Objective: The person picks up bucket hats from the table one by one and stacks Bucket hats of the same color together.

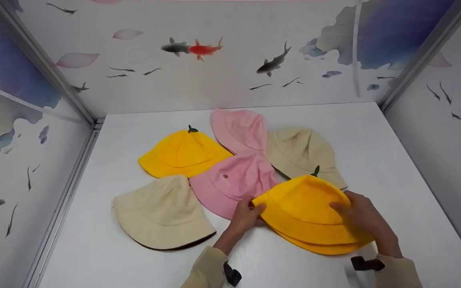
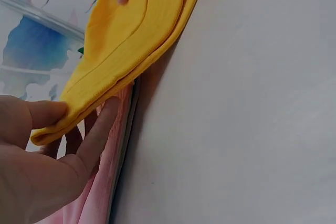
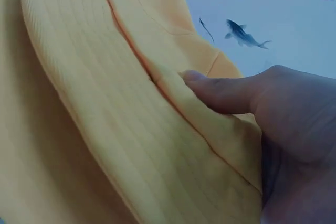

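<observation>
A yellow bucket hat [image 1: 306, 204] with a green leaf tip is folded flat and held by both hands at the front right. My left hand [image 1: 247, 216] pinches its left brim corner, thumb on top and fingers beneath, as the left wrist view shows on the hat [image 2: 121, 51]. At the opposite side my right hand [image 1: 360, 212] grips the hat, its thumb [image 3: 210, 90] pressing the crown; its other fingers are hidden behind the cloth. Beside the left hand lies a pink bucket hat [image 1: 234, 184] with a small red mark, partly overlapped by the yellow one.
Behind lie a second yellow hat [image 1: 184, 156], another pink hat [image 1: 242, 130] and a beige hat [image 1: 306, 148]. A second beige hat [image 1: 162, 216] lies at the front left. The white table [image 1: 90, 168] is enclosed by printed panels [image 1: 230, 80] at the back and sides.
</observation>
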{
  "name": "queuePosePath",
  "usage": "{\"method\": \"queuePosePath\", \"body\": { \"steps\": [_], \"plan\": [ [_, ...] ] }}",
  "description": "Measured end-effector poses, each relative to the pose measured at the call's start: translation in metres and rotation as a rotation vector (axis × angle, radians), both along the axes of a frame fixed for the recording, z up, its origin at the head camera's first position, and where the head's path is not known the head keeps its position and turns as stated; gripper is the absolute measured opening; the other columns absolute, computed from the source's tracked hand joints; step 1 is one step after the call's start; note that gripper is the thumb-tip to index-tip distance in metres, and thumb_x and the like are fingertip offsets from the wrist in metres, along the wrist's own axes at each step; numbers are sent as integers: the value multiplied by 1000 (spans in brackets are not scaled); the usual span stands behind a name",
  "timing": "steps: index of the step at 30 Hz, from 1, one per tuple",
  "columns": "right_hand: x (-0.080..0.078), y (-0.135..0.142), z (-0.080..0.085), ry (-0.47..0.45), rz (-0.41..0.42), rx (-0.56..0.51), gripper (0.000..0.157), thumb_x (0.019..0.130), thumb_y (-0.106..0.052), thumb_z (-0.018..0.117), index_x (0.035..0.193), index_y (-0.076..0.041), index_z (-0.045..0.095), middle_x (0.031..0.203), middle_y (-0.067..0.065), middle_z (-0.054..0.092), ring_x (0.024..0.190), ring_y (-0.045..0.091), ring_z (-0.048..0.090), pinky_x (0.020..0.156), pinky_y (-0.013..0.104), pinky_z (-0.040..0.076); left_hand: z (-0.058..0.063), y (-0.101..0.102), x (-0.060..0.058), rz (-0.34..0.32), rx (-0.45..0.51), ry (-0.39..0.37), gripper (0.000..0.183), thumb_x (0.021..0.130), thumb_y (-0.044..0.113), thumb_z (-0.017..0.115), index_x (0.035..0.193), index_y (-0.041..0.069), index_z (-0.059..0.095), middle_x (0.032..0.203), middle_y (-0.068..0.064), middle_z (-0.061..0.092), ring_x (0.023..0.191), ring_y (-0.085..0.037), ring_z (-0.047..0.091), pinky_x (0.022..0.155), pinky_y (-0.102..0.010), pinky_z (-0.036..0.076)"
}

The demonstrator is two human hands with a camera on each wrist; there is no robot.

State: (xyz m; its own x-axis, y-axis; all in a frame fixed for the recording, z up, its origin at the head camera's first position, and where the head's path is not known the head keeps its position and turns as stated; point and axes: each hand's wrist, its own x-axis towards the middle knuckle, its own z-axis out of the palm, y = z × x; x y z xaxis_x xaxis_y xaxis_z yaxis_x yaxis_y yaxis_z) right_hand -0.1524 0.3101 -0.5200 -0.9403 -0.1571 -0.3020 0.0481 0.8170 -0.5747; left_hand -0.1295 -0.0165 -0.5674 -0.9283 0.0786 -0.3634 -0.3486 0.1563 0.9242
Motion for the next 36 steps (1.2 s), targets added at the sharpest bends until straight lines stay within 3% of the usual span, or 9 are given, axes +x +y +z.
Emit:
{"method": "queuePosePath", "body": {
  "steps": [4,10,14,23,27,31,36],
  "plan": [
    [-5,-2,3,-77,-4,-19,75,93,-65,55,135,-2,49,118,13,63,96,22,56,95,49,52,3,-7,0,50,4,21,21,100,20,60,116,8,54,111,-6,63,93,-17,60,86,-32,61],
    [-10,-1,0,-153,55,-79,61,93,-56,62,121,-3,56,96,6,62,86,20,56,80,32,48,11,-14,-4,114,76,24,17,102,14,57,116,8,50,115,-9,61,93,-19,62,79,-31,62],
    [-10,0,-2,-162,79,-126,58,92,-52,67,123,-4,58,94,4,63,84,19,56,78,29,48,13,-20,-4,146,72,29,16,102,14,56,115,8,50,114,-9,61,93,-18,62,81,-31,62],
    [-3,-1,0,-95,37,-251,68,91,-42,71,143,-4,47,133,15,60,105,23,55,92,28,49,9,-34,-1,183,79,44,21,103,17,54,121,7,48,122,-11,61,97,-19,63,86,-31,61],
    [4,-7,-3,-80,-45,-325,71,92,-41,71,148,-7,43,143,15,54,110,23,53,94,19,47,11,-43,-2,205,59,48,23,104,18,53,124,6,49,123,-10,61,101,-20,61,94,-33,58],
    [12,-19,-10,-71,-198,-400,72,92,-48,69,149,-12,44,144,11,52,110,20,51,91,14,46,10,-50,-4,244,22,53,24,104,18,54,125,5,51,123,-9,62,104,-20,60,104,-37,53],
    [14,-33,-18,-59,-349,-464,74,90,-53,68,147,-11,47,142,11,53,105,15,54,87,12,49,6,-56,-8,308,-1,51,29,102,21,57,127,5,54,124,-10,66,103,-21,63,104,-39,53]
  ]
}}
